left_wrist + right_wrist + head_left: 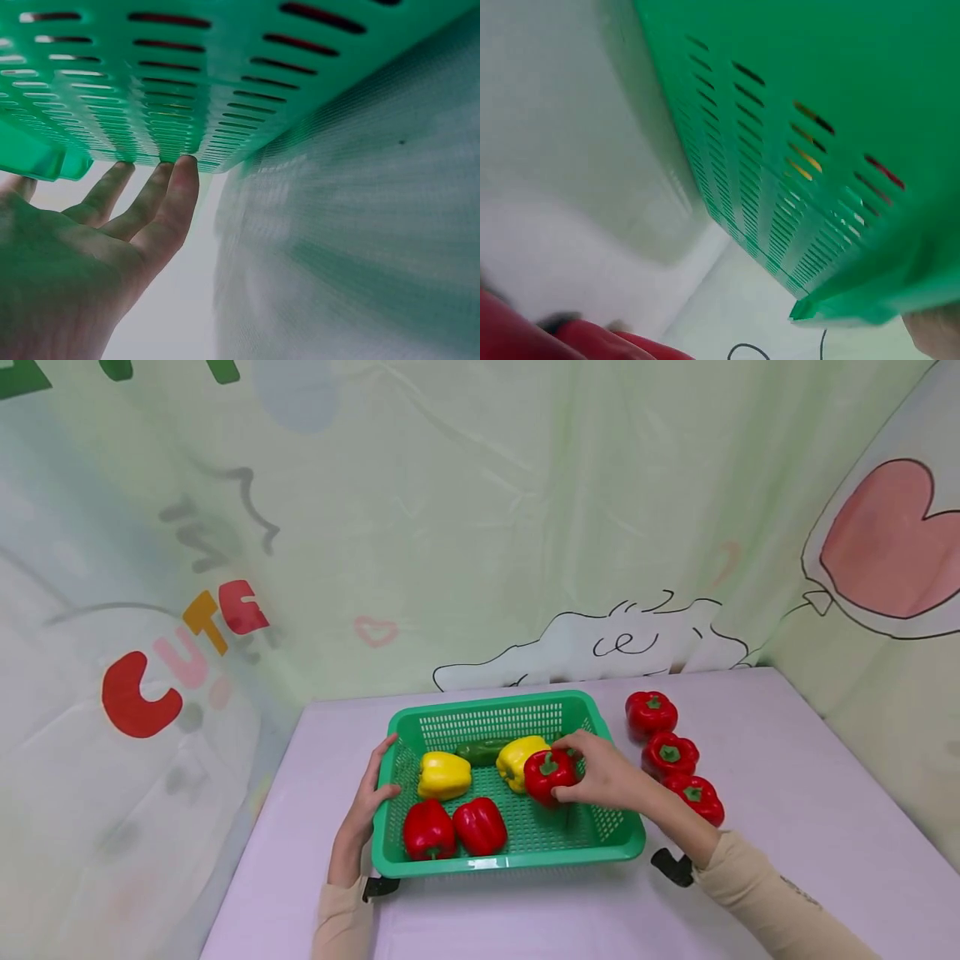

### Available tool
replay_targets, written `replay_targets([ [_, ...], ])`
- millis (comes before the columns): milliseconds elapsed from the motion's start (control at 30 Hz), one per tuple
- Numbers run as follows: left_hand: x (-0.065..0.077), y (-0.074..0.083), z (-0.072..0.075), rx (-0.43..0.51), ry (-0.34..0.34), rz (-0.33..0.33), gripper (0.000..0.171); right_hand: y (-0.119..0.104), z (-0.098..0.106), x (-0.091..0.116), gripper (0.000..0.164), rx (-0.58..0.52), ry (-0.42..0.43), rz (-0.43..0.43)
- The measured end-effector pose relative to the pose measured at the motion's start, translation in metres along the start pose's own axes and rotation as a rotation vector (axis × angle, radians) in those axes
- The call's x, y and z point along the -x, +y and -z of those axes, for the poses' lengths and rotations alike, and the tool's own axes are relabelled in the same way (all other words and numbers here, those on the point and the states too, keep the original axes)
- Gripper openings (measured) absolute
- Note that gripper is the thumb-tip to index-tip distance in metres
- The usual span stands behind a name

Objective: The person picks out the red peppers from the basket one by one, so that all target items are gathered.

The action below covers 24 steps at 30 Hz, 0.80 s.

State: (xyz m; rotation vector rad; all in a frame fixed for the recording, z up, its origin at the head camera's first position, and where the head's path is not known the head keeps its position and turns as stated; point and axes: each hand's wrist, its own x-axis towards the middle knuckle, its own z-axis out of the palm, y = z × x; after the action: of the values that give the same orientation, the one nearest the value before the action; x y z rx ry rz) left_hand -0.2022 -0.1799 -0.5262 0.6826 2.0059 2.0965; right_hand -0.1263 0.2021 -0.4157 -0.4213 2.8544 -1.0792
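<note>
A green plastic basket (517, 862) with slotted walls sits on the table. My left hand (367, 795) grips its left rim, thumb over the edge; the left wrist view shows the fingers (176, 202) against the slotted outer wall. Over the basket's right part, my right hand (606, 774) holds a red bell pepper (547, 779) between thumb and fingers. Beside that pepper lies a yellow bell pepper (517, 762). Another yellow pepper (444, 776), a green cucumber-like vegetable (480, 751) and two red peppers, one at the front left corner (430, 831) and its neighbour (481, 827), are also inside.
Right of the basket, three red bell peppers stand in a row: a far one (651, 715), a middle one (670, 755) and a near one (696, 799), close to my right forearm. The pale table (810, 860) meets a printed curtain (480, 527) at the back.
</note>
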Motion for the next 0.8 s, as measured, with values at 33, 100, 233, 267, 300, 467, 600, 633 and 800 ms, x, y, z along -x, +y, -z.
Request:
replay_targets([
  [33, 0.0, 0.0, 0.0, 0.001, -0.003, -0.005, 0.079, 0.0, 0.003, 0.0, 0.07, -0.015, 0.005, -0.012],
  [100, 0.0, 0.0, 0.0, 0.004, -0.004, -0.008, 0.078, 0.0, 0.008, -0.001, 0.071, -0.036, 0.012, -0.033],
  [233, 0.0, -0.001, -0.001, 0.01, 0.001, -0.001, 0.078, -0.001, 0.018, -0.003, 0.073, -0.056, 0.048, -0.056],
  [267, 0.0, -0.001, -0.001, 0.009, 0.006, 0.004, 0.079, 0.0, 0.02, -0.003, 0.073, -0.058, 0.059, -0.056],
  [300, 0.0, -0.001, -0.001, 0.01, 0.008, 0.006, 0.079, 0.0, 0.023, -0.004, 0.073, -0.06, 0.072, -0.056],
  [467, 0.0, -0.001, 0.0, 0.002, 0.012, 0.01, 0.079, 0.002, 0.034, -0.006, 0.071, -0.065, 0.129, -0.075],
  [600, 0.0, 0.0, 0.0, -0.004, 0.013, 0.008, 0.079, 0.005, 0.041, -0.007, 0.077, -0.077, 0.156, -0.097],
  [633, 0.001, 0.0, 0.0, -0.006, 0.013, 0.008, 0.08, 0.006, 0.042, -0.007, 0.077, -0.083, 0.165, -0.099],
  [800, 0.001, 0.001, -0.001, -0.004, 0.007, 0.008, 0.08, 0.012, 0.054, -0.01, 0.071, -0.107, 0.207, -0.111],
])
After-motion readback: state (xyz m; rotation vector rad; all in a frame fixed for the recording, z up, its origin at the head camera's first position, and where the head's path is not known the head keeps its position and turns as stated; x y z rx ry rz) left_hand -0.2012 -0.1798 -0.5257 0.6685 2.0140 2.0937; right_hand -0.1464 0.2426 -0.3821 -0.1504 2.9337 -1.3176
